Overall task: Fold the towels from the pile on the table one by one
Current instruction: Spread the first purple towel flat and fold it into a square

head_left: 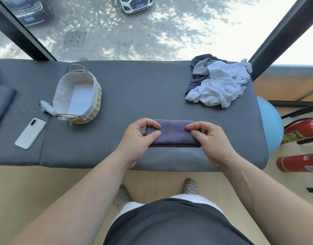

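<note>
Head view, looking down: a purple-grey towel (pixel 172 133) lies folded into a narrow strip near the front edge of the grey padded desk (pixel 134 89), its long side running left to right. The left hand (pixel 141 137) pinches the left end, thumb on top and curled fingers at the far edge. The right hand (pixel 208 140) grips the right end in much the same way, bent fingers over the top and covering that corner. Both hands hide the short edges, so the number of layers is hard to tell.

The pile (pixel 219 85) of unfolded towels, white ones over a dark blue one, sits crumpled at the far right corner of the desk, well apart from the strip. Toward the far left stands a wicker basket (pixel 97 96) with a white lining, and a scrap of white cloth (pixel 45 106) lies just beside it. A white phone (pixel 30 133) lies back up nearer the front left, and a dark pad (pixel 2 105) sits at the left edge of the picture.

Past the desk's right end are a blue ball (pixel 270 124), a red fire extinguisher (pixel 302 131) and a second extinguisher (pixel 297 162) nearer the person. Beyond the glass, a white car (pixel 134 3) and a dark car (pixel 28 11) stand on paving.
</note>
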{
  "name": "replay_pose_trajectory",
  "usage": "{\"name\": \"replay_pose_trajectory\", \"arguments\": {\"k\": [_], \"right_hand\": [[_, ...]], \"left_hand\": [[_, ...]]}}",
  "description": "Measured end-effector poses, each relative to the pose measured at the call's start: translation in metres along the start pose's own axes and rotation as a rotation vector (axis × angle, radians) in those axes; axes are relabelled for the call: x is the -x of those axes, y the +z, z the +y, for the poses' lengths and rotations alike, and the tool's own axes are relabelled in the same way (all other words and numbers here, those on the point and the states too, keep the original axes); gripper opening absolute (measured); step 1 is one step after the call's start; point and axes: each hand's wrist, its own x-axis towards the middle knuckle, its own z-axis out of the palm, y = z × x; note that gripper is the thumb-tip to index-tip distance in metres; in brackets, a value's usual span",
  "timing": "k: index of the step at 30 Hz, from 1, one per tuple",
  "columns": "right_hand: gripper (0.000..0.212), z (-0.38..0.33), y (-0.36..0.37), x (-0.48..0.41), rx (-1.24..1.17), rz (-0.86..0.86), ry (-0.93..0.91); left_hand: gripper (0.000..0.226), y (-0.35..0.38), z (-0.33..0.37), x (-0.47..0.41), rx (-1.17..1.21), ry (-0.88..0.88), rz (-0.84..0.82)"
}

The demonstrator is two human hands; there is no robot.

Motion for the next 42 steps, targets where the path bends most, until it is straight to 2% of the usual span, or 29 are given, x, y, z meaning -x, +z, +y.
{"name": "replay_pose_trajectory", "arguments": {"k": [6, 13, 18, 24, 31, 38, 42], "right_hand": [[0.023, -0.031, 0.125, 0.020, 0.025, 0.060, -0.022], [0.023, -0.057, 0.237, 0.025, 0.022, -0.032, -0.026], [0.022, -0.062, 0.284, 0.001, 0.134, -0.103, -0.001], [0.025, -0.066, 0.325, -0.051, 0.142, -0.224, 0.023], [0.019, -0.080, 0.369, -0.099, 0.215, -0.347, 0.042], [0.025, -0.091, 0.429, -0.147, 0.262, -0.290, 0.091], [0.024, -0.087, 0.469, -0.163, 0.334, -0.213, 0.174]], "left_hand": [[0.019, -0.127, -0.007, 0.016, -0.037, -0.001, -0.043], [0.025, -0.249, -0.010, 0.029, -0.078, -0.041, 0.009], [0.027, -0.295, -0.021, 0.013, -0.127, -0.090, 0.059], [0.025, -0.336, -0.029, -0.020, -0.213, -0.134, 0.142], [0.023, -0.380, -0.036, -0.055, -0.234, -0.233, 0.198], [0.035, -0.447, -0.045, -0.105, -0.245, -0.314, 0.092], [0.036, -0.490, -0.062, -0.144, -0.345, -0.291, -0.058]]}}
